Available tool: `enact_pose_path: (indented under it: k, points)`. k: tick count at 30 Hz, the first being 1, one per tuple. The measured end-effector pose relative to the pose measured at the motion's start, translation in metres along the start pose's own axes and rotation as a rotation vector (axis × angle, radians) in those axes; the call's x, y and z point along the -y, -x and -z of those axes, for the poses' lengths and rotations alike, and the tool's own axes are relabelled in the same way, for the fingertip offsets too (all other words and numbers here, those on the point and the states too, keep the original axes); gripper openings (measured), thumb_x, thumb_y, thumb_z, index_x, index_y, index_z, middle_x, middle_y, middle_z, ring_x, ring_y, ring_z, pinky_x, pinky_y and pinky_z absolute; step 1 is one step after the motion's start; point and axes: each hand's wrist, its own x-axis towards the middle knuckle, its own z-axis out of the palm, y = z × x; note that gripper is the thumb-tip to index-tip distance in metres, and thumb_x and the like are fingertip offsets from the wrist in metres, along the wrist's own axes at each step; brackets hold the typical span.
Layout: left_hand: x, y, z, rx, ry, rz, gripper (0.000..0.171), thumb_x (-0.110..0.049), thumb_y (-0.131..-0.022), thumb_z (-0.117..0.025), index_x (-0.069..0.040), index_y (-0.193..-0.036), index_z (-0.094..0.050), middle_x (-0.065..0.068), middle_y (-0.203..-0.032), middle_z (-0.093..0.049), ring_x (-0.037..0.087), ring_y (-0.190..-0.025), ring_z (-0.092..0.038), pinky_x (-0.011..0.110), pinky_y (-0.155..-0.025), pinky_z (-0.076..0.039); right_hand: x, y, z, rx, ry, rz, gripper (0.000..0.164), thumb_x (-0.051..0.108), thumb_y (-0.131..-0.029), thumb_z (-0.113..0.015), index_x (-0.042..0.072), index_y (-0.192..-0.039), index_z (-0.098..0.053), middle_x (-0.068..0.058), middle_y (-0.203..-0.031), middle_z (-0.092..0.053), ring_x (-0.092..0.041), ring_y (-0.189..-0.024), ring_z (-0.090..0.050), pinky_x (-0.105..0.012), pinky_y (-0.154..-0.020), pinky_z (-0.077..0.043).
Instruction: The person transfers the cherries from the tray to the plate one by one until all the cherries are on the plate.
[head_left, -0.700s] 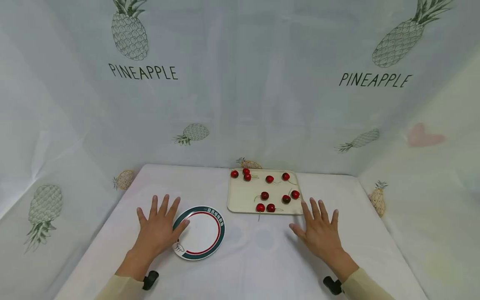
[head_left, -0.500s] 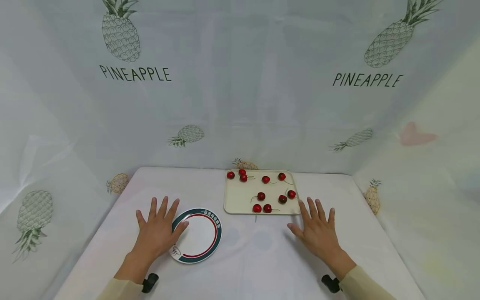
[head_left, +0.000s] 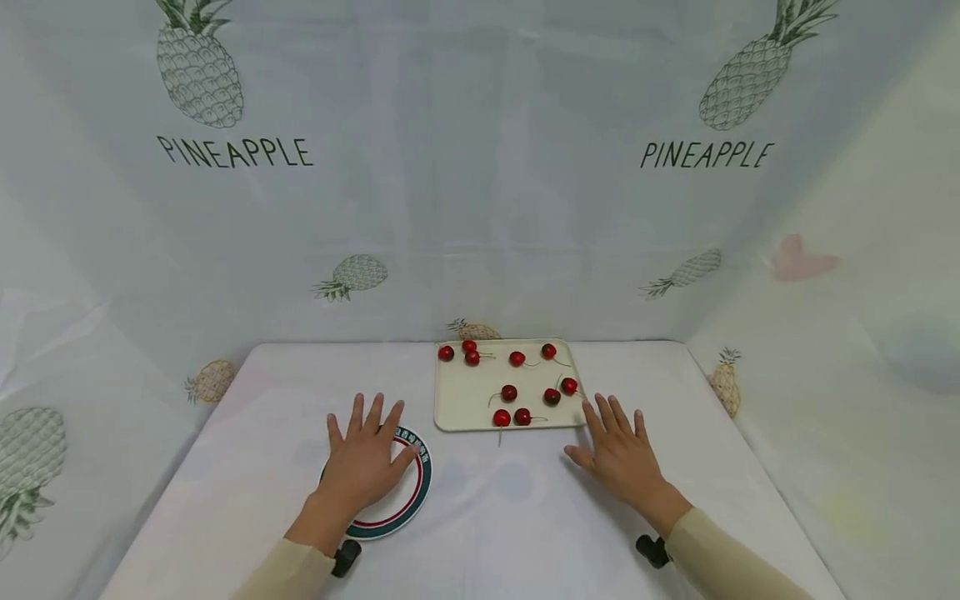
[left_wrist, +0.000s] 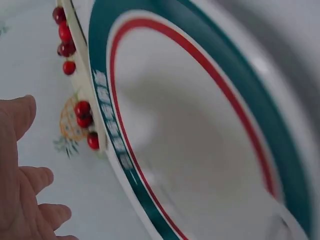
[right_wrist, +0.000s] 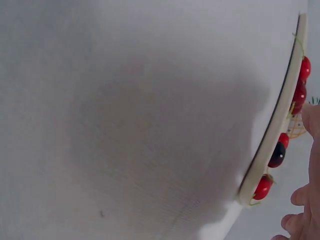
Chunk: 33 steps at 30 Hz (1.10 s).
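Note:
My left hand point(head_left: 366, 467) hovers with spread fingers over the left part of a round white plate point(head_left: 397, 498), hiding some of it. The plate has a green rim band and a red ring, which fill much of the left wrist view. My right hand point(head_left: 621, 460) is held out with straight fingers, its fingertips by the near right corner of a cream tray point(head_left: 471, 400). Several red cherries with stems lie spread over the tray, one dark cherry point(head_left: 552, 397) among them. Neither hand holds anything.
A white cloth covers the table point(head_left: 480, 533). Behind it hangs a pale curtain point(head_left: 480, 183) printed with pineapples, which also closes in both sides. A small black device point(head_left: 347, 558) is strapped at the left wrist, another black device point(head_left: 652, 550) at the right.
My left hand has moved right, from beside the plate to above it. The head view has shifted, so the tray and plate appear further left. My right hand keeps about the same pose.

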Motion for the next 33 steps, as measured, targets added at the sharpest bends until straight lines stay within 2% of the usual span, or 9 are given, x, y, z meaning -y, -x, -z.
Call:
enact_pose_path:
  k: [6,13,16,22,27,33]
  points:
    - [-0.044,-0.016,-0.010,0.077,0.032,-0.065,0.079,-0.057,-0.100,-0.063,-0.012,-0.162,-0.043,0.021,-0.170,-0.034,0.045,-0.160,-0.020,0.077,-0.124,-0.016,-0.002,-0.006,-0.009,0.072,-0.015,0.038,0.092,0.058,-0.100,-0.063,-0.005,-0.161,-0.035,-0.027,-0.167,-0.034,-0.046,-0.157,-0.028,-0.073,-0.125,-0.021]
    - [-0.079,-0.019,-0.029,0.130,0.027,-0.173,0.077,-0.057,-0.102,-0.058,-0.009,-0.161,-0.044,0.018,-0.168,-0.037,0.040,-0.159,-0.028,0.070,-0.126,-0.023,0.003,-0.006,-0.013,0.142,-0.034,0.085,0.090,0.061,-0.101,-0.059,-0.006,-0.158,-0.040,-0.026,-0.166,-0.038,-0.044,-0.157,-0.031,-0.072,-0.124,-0.024]
    - [-0.087,-0.018,-0.033,0.158,0.028,-0.199,0.077,-0.057,-0.102,-0.059,-0.008,-0.160,-0.044,0.018,-0.167,-0.040,0.039,-0.158,-0.032,0.068,-0.127,-0.024,0.004,-0.003,-0.012,0.165,-0.025,0.083,0.088,0.060,-0.102,-0.058,-0.006,-0.158,-0.040,-0.025,-0.165,-0.040,-0.044,-0.156,-0.032,-0.072,-0.124,-0.024]
    - [-0.095,-0.016,-0.038,0.206,0.048,-0.202,0.078,-0.055,-0.102,-0.061,-0.006,-0.160,-0.043,0.017,-0.167,-0.041,0.038,-0.157,-0.034,0.063,-0.129,-0.025,0.003,0.000,-0.011,0.181,-0.017,0.078,0.085,0.058,-0.104,-0.055,-0.005,-0.159,-0.039,-0.024,-0.165,-0.040,-0.043,-0.156,-0.033,-0.073,-0.124,-0.024]
    - [-0.100,-0.013,-0.042,0.216,0.043,-0.225,0.079,-0.055,-0.102,-0.061,-0.005,-0.160,-0.043,0.017,-0.166,-0.043,0.037,-0.157,-0.035,0.058,-0.129,-0.029,0.001,0.009,-0.012,0.164,-0.016,0.065,0.085,0.058,-0.103,-0.057,-0.006,-0.157,-0.042,-0.025,-0.164,-0.042,-0.043,-0.155,-0.035,-0.073,-0.123,-0.025]
    - [-0.109,-0.006,-0.043,0.238,0.021,-0.266,0.079,-0.056,-0.101,-0.061,-0.005,-0.160,-0.044,0.015,-0.165,-0.044,0.034,-0.156,-0.037,0.054,-0.128,-0.034,-0.006,0.030,-0.009,0.114,-0.004,0.059,0.083,0.056,-0.101,-0.061,-0.007,-0.154,-0.047,-0.026,-0.160,-0.047,-0.044,-0.152,-0.039,-0.074,-0.120,-0.030]
